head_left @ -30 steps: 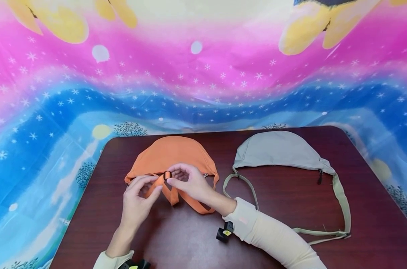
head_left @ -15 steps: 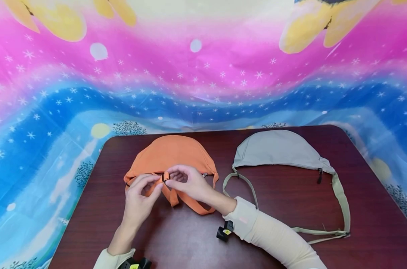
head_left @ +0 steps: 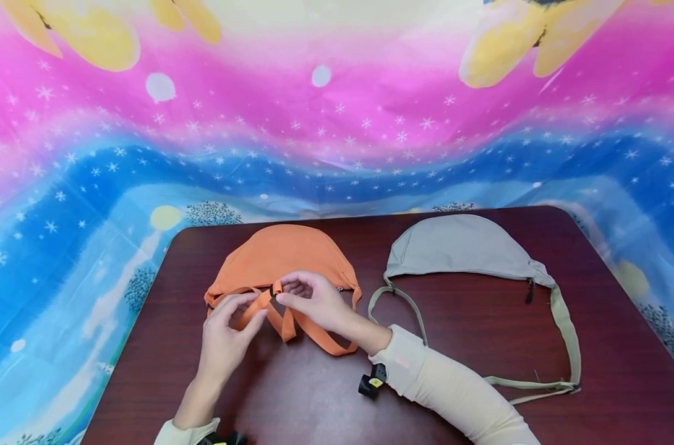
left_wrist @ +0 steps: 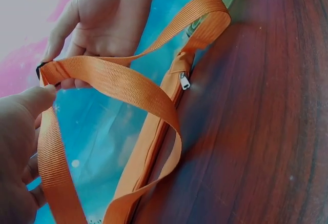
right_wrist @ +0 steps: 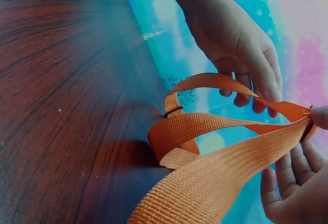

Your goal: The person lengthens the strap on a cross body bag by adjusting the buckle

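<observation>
Over the near edge of the orange bag [head_left: 284,256], the person's two hands met at its orange strap [left_wrist: 128,88]. The right hand [head_left: 317,304] was nearly closed at the tips, thumb and fingers pinching the webbing at a small black buckle [right_wrist: 307,130], its other fingers loosely bent. The left hand [head_left: 226,337] had thumb and fingers curved toward each other with a modest gap, holding the strap just beside the buckle. From there the webbing fell in twisted loops, one reaching the table [head_left: 320,411] in front of the bag.

The bag lay on the dark wood tabletop, left of centre, its rounded side away from the person and its zipped edge nearer, a silver zipper pull [left_wrist: 184,81] near the right end. Cream sleeves [head_left: 459,389] covered the forearms, with a black device [head_left: 373,380] at the right wrist. Well apart on the right lay a grey bag [head_left: 462,247], its pale green strap [head_left: 565,334] trailing toward the person. Behind everything hung a pink and blue backdrop [head_left: 320,148] with snowflakes.
</observation>
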Motion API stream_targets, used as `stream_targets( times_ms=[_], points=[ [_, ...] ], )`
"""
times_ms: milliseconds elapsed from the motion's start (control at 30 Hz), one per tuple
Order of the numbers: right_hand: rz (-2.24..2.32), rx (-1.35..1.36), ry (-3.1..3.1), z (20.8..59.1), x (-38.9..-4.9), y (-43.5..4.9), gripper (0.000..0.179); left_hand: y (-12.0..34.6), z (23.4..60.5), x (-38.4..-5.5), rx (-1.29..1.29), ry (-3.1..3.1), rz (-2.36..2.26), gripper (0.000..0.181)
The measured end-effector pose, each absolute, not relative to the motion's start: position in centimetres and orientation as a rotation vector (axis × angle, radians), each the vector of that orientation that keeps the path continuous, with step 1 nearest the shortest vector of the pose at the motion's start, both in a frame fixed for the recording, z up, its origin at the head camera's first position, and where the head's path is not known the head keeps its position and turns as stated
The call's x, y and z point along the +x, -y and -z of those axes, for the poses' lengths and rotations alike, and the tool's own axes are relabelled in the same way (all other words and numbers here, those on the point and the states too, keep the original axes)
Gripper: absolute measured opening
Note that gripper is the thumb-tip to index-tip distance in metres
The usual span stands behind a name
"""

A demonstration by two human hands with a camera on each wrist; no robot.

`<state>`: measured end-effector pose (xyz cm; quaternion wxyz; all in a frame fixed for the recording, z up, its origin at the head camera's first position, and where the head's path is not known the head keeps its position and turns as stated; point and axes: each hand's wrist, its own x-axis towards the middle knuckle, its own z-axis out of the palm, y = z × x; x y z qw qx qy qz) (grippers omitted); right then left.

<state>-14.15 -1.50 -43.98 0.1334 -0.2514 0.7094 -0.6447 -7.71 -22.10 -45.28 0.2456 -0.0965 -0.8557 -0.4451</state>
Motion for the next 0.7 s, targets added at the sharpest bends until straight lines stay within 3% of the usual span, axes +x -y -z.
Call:
stream_targets(
  times_ms=[700],
  points=[
    [1.816,-0.778,-2.090,44.33,-14.04,1.90,0.025,22.02,46.18,-7.98,-0.321,2.383,1.124,0.028]
  ],
)
